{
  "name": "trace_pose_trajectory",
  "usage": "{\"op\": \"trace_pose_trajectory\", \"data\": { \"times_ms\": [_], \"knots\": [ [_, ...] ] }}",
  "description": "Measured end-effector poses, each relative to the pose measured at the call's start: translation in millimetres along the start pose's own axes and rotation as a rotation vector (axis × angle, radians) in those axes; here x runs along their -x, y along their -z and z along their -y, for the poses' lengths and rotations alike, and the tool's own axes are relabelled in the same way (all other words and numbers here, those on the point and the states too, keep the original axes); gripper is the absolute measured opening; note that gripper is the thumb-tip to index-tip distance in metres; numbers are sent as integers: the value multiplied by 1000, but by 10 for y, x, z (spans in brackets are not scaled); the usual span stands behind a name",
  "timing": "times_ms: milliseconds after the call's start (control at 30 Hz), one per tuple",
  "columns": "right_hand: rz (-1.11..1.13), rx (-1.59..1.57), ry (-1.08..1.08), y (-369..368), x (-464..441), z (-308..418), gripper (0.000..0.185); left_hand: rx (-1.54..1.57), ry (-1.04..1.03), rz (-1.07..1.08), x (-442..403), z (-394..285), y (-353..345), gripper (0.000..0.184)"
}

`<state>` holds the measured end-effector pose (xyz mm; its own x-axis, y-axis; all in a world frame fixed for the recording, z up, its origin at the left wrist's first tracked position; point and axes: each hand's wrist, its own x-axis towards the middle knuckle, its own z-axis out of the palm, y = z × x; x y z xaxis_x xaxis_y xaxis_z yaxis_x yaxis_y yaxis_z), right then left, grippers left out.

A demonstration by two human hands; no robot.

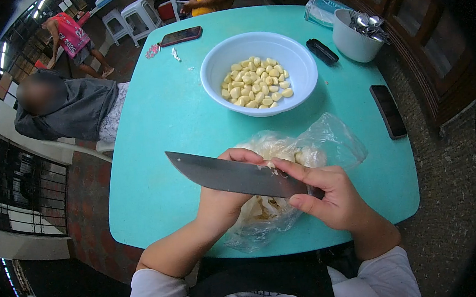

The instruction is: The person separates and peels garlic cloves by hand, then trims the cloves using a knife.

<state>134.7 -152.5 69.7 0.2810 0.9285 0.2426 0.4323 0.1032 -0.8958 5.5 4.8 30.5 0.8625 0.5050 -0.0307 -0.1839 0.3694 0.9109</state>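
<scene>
My right hand [329, 194] is closed round the handle of a large knife [234, 173], its index finger stretched along the top of the blade. The wide dark blade points left, across my left hand [225, 199]. At the fingertips of my left hand, by the blade's upper edge, is a small pale garlic clove [270, 164], partly covered by fingers. Bits of peel stick to the blade. Beneath both hands lies a clear plastic bag [331, 142] with whole garlic bulbs and loose skins [264, 207]. Beyond it, a white basin [211, 76] holds many peeled garlic cloves [253, 84].
On the turquoise table [157, 181] lie a phone [388, 111] at right, another phone [181, 36] at the far left and a black case [322, 51]. A white tub [352, 44] of metal utensils stands at the back right. One person [69, 108] sits at left; others are farther back.
</scene>
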Motion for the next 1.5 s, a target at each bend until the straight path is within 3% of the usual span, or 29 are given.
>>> {"op": "trace_pose_trajectory", "data": {
  "times_ms": [67,267,367,500,600,667,767,867,1267,1400,1500],
  "knots": [
    [-17,-29,18,-24,-5,-32,50,-25,-44,-3,0,11,2,34],
    [27,-307,-206,-40,17,-48,46,-107,-179,82,38,-22,-7,29],
    [-30,-359,-136,-83,2,-79,43,-59,-196,74,22,-27,-51,27],
    [13,-640,-329,3,16,-96,43,-86,-172,119,-21,-11,3,26],
    [22,-515,-261,38,30,-177,47,-61,-167,109,-15,-19,-39,29],
    [-10,-249,-144,5,25,-153,51,-36,-179,75,1,-7,-67,33],
    [14,189,-123,5,22,110,57,-440,-304,39,28,-42,-23,41],
    [-26,257,-41,-57,26,75,60,-460,-331,14,26,-16,-19,45],
    [-2,313,11,-94,2,59,55,-491,-428,1,89,23,-13,51],
    [-12,149,12,-106,12,-49,51,-453,-381,-59,123,61,-34,53],
    [-19,-82,-43,-122,30,-128,49,-334,-458,-32,80,122,-42,55]
  ]
}}
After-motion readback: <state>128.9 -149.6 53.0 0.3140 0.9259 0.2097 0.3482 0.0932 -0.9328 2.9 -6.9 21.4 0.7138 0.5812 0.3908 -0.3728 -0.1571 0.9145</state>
